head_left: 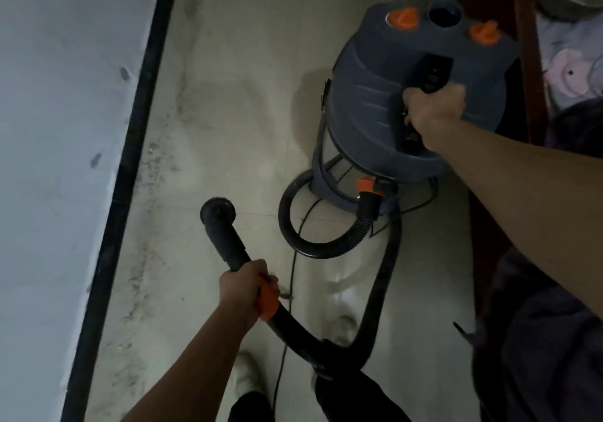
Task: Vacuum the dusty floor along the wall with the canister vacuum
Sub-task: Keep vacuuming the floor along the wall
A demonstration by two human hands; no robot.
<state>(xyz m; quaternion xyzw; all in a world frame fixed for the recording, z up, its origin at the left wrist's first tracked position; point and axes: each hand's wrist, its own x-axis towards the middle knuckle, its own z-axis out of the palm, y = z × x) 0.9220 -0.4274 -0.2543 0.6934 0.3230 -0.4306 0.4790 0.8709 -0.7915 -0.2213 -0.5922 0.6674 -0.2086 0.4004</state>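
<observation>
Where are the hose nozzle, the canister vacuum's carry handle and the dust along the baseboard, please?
hose nozzle (218,211): head view, on its round open end.
carry handle (435,72): head view, on the black grip above the right hand (432,111).
dust (140,271): head view, on the dark specks beside the baseboard.

Vacuum lid (385,95): matt grey-blue plastic, moulded ridges; 2 orange plastic knobs (404,18). Drum (332,150) below lid looks like shiny metal. Hose (362,226): black ribbed plastic; nozzle (218,216): smooth matt black plastic, orange plastic collar (267,304). Floor (248,79): pale smooth tile, faint sheen, gritty dust film near the glossy black skirting (130,147). Wall (65,95): matt paint, scuffed.
</observation>
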